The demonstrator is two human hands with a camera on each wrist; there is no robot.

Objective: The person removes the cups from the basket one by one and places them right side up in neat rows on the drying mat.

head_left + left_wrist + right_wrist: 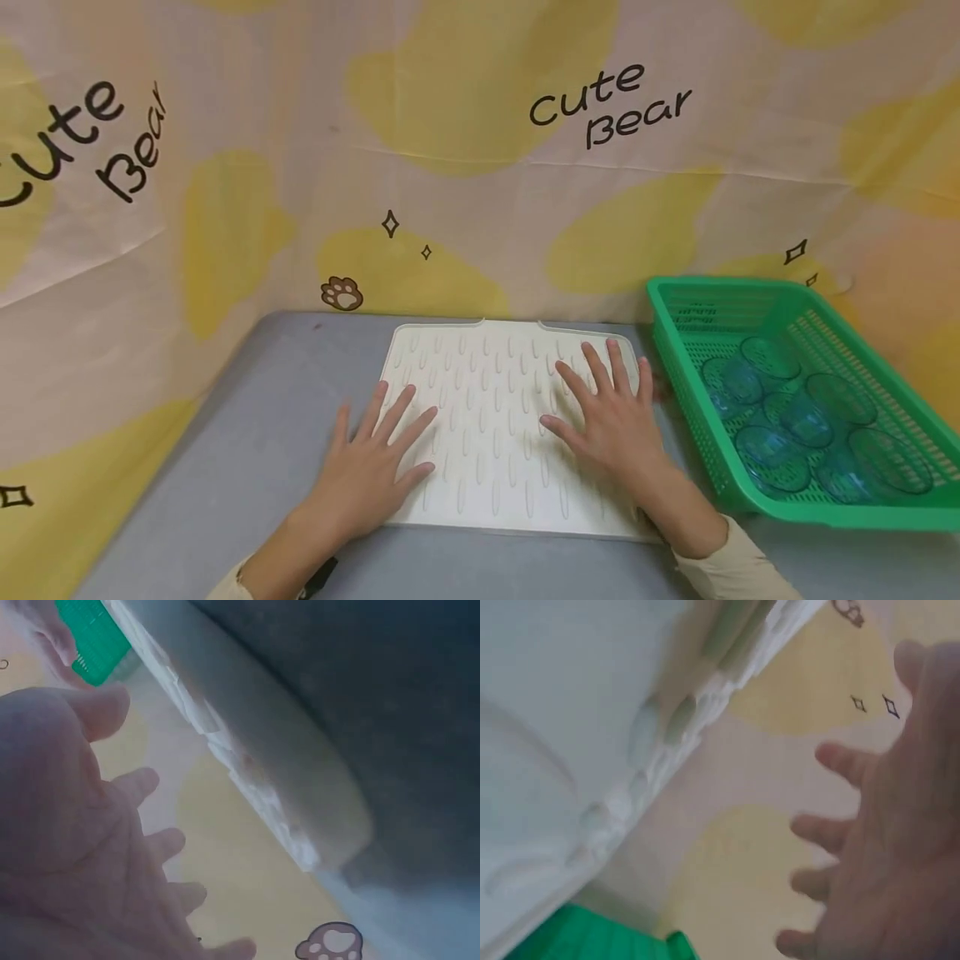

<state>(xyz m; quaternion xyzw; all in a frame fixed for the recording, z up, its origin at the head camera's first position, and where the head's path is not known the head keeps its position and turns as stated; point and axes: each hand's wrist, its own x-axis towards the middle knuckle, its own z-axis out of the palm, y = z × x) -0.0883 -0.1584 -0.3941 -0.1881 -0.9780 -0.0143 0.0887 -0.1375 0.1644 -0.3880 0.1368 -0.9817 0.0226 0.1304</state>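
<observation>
A white ridged mat or drying tray lies flat on the grey table, its surface covered in rows of raised oval ribs. My left hand is over its left edge, fingers spread and holding nothing. Over the right part of the mat is my right hand, its fingers also spread and straight. The wrist views show a gap between each palm and the mat. In the left wrist view, the left hand has its palm bare; the right hand looks the same in the right wrist view.
A green plastic basket stands right of the mat, with several clear blue glasses inside. Behind the grey table hangs a patterned cloth, which also covers the left side.
</observation>
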